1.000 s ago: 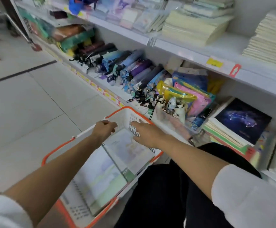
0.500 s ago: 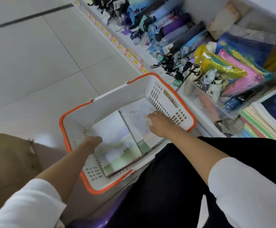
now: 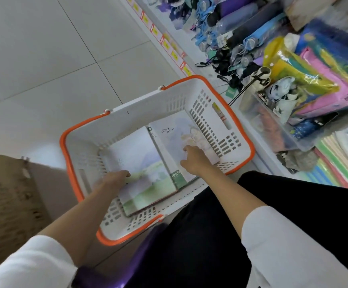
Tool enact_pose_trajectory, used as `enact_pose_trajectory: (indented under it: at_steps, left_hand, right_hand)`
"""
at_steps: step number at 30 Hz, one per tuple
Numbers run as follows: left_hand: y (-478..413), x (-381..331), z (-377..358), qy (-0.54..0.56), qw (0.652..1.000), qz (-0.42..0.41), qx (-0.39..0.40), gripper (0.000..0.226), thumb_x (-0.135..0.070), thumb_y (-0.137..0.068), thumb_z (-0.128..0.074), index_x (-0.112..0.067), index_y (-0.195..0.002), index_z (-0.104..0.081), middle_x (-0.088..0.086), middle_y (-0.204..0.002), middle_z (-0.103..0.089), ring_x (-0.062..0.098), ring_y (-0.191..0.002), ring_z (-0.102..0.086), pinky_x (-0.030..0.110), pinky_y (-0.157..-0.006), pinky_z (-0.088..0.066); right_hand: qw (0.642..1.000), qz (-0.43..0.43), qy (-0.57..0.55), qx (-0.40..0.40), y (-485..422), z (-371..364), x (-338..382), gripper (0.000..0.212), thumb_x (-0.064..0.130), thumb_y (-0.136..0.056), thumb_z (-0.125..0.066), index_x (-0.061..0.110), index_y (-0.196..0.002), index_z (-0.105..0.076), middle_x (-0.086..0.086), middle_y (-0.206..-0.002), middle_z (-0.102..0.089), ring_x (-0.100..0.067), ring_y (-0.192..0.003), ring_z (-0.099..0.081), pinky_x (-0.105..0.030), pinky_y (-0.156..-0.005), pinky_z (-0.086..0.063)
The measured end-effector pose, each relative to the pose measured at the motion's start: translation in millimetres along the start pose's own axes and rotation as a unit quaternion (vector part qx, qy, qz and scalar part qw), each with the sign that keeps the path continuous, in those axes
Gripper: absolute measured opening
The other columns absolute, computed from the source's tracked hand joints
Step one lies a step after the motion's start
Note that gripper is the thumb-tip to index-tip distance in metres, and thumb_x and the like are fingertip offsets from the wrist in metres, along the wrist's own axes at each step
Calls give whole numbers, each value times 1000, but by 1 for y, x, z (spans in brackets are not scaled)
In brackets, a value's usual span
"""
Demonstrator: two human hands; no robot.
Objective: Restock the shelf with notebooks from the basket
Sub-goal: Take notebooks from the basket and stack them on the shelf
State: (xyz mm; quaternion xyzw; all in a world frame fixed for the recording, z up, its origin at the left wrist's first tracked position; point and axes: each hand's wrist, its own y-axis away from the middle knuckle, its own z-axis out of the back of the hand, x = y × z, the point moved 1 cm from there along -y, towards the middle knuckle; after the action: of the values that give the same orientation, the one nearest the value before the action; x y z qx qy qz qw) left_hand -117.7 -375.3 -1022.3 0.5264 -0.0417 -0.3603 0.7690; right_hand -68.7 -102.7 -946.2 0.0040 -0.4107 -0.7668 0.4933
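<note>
The step in hand appears to be lifting notebooks out of the basket (image 3: pixel 239 129), which sits at the centre of the frame. To do it well, work the fingertips under a cover edge, then raise the books level so they clear the slotted walls. The left hand (image 3: pixel 115 180), lower centre, rests on the near edge of the left notebook (image 3: pixel 140 167); whether its fingers have closed around that edge cannot be told. The right hand (image 3: pixel 194 161) lies flat with fingers spread on the right notebook (image 3: pixel 175 140), gripping nothing. Both notebooks lie side by side on the basket floor, directly beneath the hands.
</note>
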Motion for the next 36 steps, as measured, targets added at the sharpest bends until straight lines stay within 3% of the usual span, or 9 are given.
enact_pose_trajectory:
  at_steps: [6, 10, 12, 14, 16, 23, 27, 31, 36]
  left_hand:
    - [-1, 0, -21, 173, 985, 12, -1, 43, -16, -75, -82, 5, -107, -62, 23, -116, -65, 36, -97, -66, 37, -75, -54]
    - [1, -5, -30, 235, 972, -15, 16, 39, -8, -81, -76, 1, -115, -61, 20, -115, -66, 31, -82, -66, 30, -54, -55]
    - [-2, -3, -20, 268, 963, -30, 18, 36, -2, -84, -70, -1, -118, -60, 17, -118, -65, 30, -88, -65, 36, -66, -58]
    - [-7, 3, -2, 238, 970, -44, -24, 43, 0, -84, -70, 1, -125, -57, 18, -123, -63, 35, -104, -63, 49, -89, -54]
    - [-12, 8, 12, 175, 981, -62, -61, 47, 3, -82, -70, 4, -127, -55, 22, -125, -61, 38, -111, -60, 53, -96, -49]
    - [-10, 3, 8, 101, 988, -67, -101, 50, 7, -78, -71, 5, -126, -55, 23, -123, -61, 35, -111, -61, 42, -92, -51]
    - [-5, 5, 11, 146, 984, -71, -74, 43, 8, -80, -67, 3, -122, -58, 23, -119, -63, 36, -107, -62, 41, -86, -52]
    - [0, 0, 14, 247, 969, -8, -30, 43, -18, -90, -64, -2, -129, -55, 20, -126, -60, 39, -111, -60, 48, -93, -50]
    - [11, -1, 5, 349, 932, -5, 94, 66, -66, -91, -41, -14, -128, -57, 8, -126, -62, 30, -110, -62, 46, -98, -48]
  right_hand:
    - [998, -13, -56, 22, -7, -11, -6, 61, 22, -93, -56, 11, -148, -31, -12, -151, -31, -29, -135, -37, -40, -106, -40]
    - [999, -32, -36, 8, -16, -6, -12, 57, 17, -95, -52, 11, -147, -32, -14, -147, -36, -30, -131, -42, -41, -103, -44]
    - [999, -40, -34, 14, -19, -6, -15, 57, 15, -94, -52, 10, -148, -32, -14, -147, -37, -31, -130, -43, -42, -102, -45]
    - [998, -46, -30, 17, -21, -12, -16, 58, 14, -93, -52, 10, -147, -33, -13, -147, -36, -30, -131, -41, -41, -104, -43]
    - [998, -52, -17, 14, -20, -22, -16, 58, 16, -92, -55, 9, -145, -34, -13, -146, -34, -29, -132, -38, -40, -106, -41]
    - [996, -30, 86, 23, -23, -39, -22, 79, 31, -84, -73, 6, -143, -26, -18, -149, -23, -31, -139, -24, -43, -107, -39]
    - [993, 26, 116, 21, -24, -29, -17, 57, 18, -84, -66, 11, -133, -37, -15, -128, -49, -29, -113, -51, -38, -86, -49]
    - [996, -17, 27, -83, -15, -11, 15, 29, 9, -87, -54, 10, -115, -56, -8, -102, -67, -26, -92, -63, -32, -69, -51]
    - [996, 84, -17, 7, 23, -46, 92, 11, 15, -84, -62, 6, -89, -60, -14, -90, -66, -31, -83, -66, -35, -65, -54]
